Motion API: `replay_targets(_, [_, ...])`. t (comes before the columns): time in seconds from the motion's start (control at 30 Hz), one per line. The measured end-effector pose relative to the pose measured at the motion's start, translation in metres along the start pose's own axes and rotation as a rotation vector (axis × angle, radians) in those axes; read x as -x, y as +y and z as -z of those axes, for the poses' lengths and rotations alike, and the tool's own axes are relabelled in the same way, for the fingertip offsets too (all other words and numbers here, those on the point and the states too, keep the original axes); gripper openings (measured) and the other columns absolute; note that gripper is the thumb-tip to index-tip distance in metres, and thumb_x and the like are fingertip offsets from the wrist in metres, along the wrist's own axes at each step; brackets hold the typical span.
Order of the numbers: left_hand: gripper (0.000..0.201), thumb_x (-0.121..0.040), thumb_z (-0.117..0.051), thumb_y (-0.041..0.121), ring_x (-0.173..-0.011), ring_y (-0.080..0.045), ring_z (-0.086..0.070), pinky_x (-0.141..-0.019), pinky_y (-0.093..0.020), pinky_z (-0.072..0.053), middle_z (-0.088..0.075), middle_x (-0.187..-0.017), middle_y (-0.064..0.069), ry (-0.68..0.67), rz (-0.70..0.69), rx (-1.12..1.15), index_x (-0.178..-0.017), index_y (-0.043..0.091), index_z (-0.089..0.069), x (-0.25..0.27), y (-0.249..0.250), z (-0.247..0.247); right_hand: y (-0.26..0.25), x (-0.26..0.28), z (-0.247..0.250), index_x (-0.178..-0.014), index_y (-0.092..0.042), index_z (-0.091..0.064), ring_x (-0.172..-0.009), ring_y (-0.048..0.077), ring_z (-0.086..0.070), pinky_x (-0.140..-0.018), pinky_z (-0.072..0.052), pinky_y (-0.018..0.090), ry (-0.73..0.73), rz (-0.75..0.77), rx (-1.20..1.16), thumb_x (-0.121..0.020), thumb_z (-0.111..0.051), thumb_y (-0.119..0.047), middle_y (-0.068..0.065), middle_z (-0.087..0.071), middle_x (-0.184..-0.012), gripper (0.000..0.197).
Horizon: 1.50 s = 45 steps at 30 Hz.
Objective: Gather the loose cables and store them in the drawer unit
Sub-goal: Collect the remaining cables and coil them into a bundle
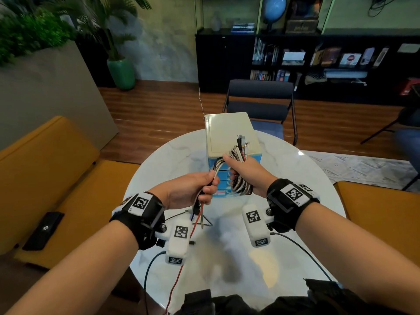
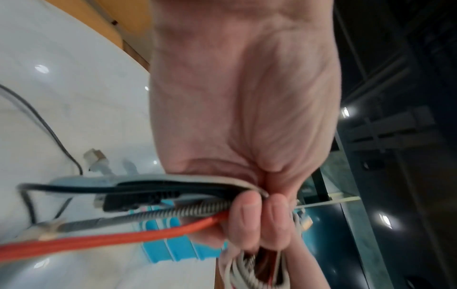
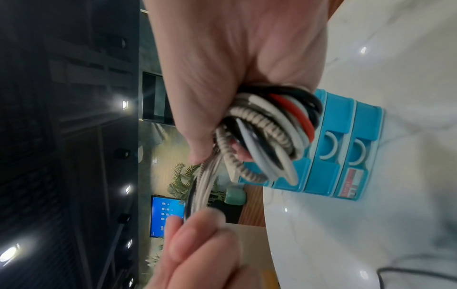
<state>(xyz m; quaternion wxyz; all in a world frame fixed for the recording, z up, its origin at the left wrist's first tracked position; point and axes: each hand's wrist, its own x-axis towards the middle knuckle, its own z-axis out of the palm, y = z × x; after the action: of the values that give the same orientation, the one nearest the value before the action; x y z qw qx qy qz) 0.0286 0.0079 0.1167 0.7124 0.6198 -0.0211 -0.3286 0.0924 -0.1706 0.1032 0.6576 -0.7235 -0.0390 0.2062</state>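
Observation:
A bundle of cables (image 1: 239, 176), braided, white, black and red, is held between both hands above the round white table (image 1: 295, 169). My right hand (image 1: 244, 172) grips the coiled part (image 3: 269, 133), with plug ends (image 1: 241, 140) sticking up. My left hand (image 1: 200, 189) grips the straight ends (image 2: 173, 211); a red cable (image 2: 99, 238) and black plugs hang below it. The drawer unit (image 1: 229, 133), cream top over blue drawers (image 3: 331, 144), stands just behind the hands. All its drawers look closed.
A dark chair (image 1: 259, 103) stands beyond the table. Orange sofas (image 1: 45, 178) flank both sides, with a black device (image 1: 44, 230) on the left one. Thin black and red wires (image 1: 302, 248) trail from the wrist cameras across the near table.

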Motion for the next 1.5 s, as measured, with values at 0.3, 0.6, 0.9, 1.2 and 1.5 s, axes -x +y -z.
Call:
replay_targets(0.3, [0.032, -0.104, -0.026, 0.026, -0.045, -0.001, -0.03, -0.045, -0.013, -0.027, -0.034, -0.06, 0.002, 0.334, -0.285, -0.3, -0.08, 0.014, -0.043, -0.022, -0.005, -0.031, -0.002, 0.008, -0.014, -0.098, -0.014, -0.069, -0.085, 0.027, -0.065, -0.094, -0.049, 0.044, -0.046, -0.14, -0.318, -0.083, -0.058, -0.065, 0.017, -0.064, -0.095, 0.055])
replay_targets(0.6, [0.025, -0.102, -0.033, 0.035, -0.067, -0.009, -0.049, -0.065, -0.025, -0.042, -0.051, -0.074, 0.004, 0.416, -0.233, -0.654, -0.094, 0.018, -0.05, -0.025, 0.004, -0.046, 0.0, 0.011, -0.021, -0.117, -0.027, -0.064, -0.109, 0.026, -0.067, -0.098, -0.051, 0.047, -0.006, -0.122, -0.348, -0.084, -0.054, -0.068, 0.009, -0.07, -0.118, 0.054])
replay_targets(0.9, [0.039, -0.102, -0.03, 0.018, -0.107, -0.031, -0.059, -0.093, -0.043, -0.049, -0.059, -0.122, -0.021, 0.373, -0.094, -0.972, -0.132, 0.002, -0.048, -0.03, 0.016, -0.046, -0.003, 0.016, -0.02, -0.107, -0.012, -0.068, -0.08, 0.022, -0.071, -0.074, -0.058, 0.035, -0.107, -0.116, -0.349, -0.086, -0.071, -0.031, 0.011, -0.072, -0.086, 0.029])
replay_targets(1.2, [0.033, -0.102, -0.031, 0.016, -0.052, -0.012, -0.047, -0.055, -0.024, -0.044, -0.044, -0.064, -0.002, 0.128, 0.013, -0.599, -0.071, 0.013, -0.044, -0.018, 0.03, -0.041, -0.014, 0.015, -0.016, -0.081, -0.011, -0.064, -0.052, 0.015, -0.065, -0.051, -0.052, 0.025, -0.02, 0.026, 0.013, -0.089, -0.065, -0.019, 0.002, -0.067, -0.057, 0.011])
replay_targets(1.5, [0.021, -0.1, -0.045, 0.029, -0.06, -0.015, -0.063, -0.062, -0.023, -0.054, -0.055, -0.071, -0.004, 0.17, 0.099, -0.561, -0.102, 0.009, -0.039, -0.009, 0.026, -0.038, -0.014, 0.002, -0.015, -0.09, -0.019, -0.067, -0.082, 0.016, -0.07, -0.085, -0.058, 0.043, 0.259, 0.138, 0.038, -0.081, -0.069, -0.017, -0.001, -0.071, -0.081, 0.01])
